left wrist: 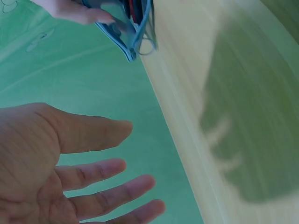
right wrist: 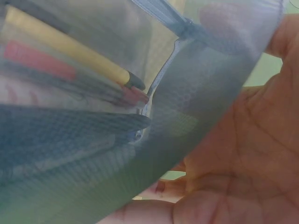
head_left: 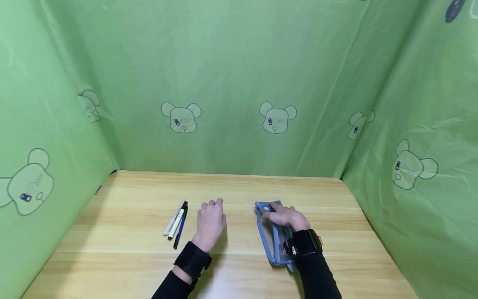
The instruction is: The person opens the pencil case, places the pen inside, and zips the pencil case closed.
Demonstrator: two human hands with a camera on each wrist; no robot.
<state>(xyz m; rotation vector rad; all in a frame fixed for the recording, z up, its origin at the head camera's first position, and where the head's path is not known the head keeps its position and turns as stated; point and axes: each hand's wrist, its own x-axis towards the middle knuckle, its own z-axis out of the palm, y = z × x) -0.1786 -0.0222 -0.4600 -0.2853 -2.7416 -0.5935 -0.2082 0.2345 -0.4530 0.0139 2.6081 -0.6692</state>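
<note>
Below the fingers spreads the wooden table. The blue-trimmed mesh pencil case sits in the right hand, thumb and fingers pinching its side, probably to hold its mouth apart. The left hand hovers empty, fingers spread. Just left of them, three pens lie side by side, flat and so apparently steady.

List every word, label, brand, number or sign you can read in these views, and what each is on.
None can be read with confidence.
Bear-face prints on the green cloth: small lettering, too faint to read.
Red tag on the right wristband: too small to read.
Loose pens: no legible marking.
Pens inside the pouch: any markings are too blurred.
</note>
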